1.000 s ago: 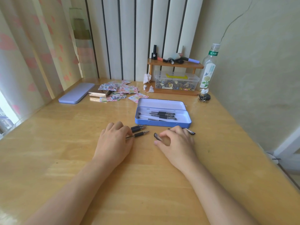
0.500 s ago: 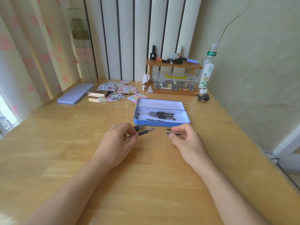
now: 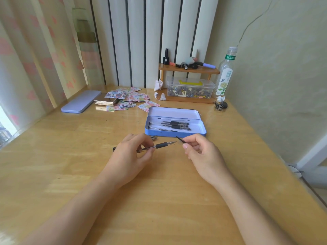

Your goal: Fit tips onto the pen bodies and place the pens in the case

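Note:
My left hand holds a pen body with a black grip, its metal point aimed right, lifted a little above the wooden table. My right hand pinches a small black cap just right of the pen's point, a short gap between them. Behind both hands lies the open blue case with several pens lying lengthwise inside. More loose pen parts peek out on the table behind my left hand's fingers.
The case lid lies at the far left. Patterned paper packets are scattered behind the case. A wooden shelf over a clear box, a plastic bottle and keys stand at the back right by the wall.
Both hands rose off the table. My left hand lifted the pen body and my right hand picked up the cap, bringing it close to the pen's point.

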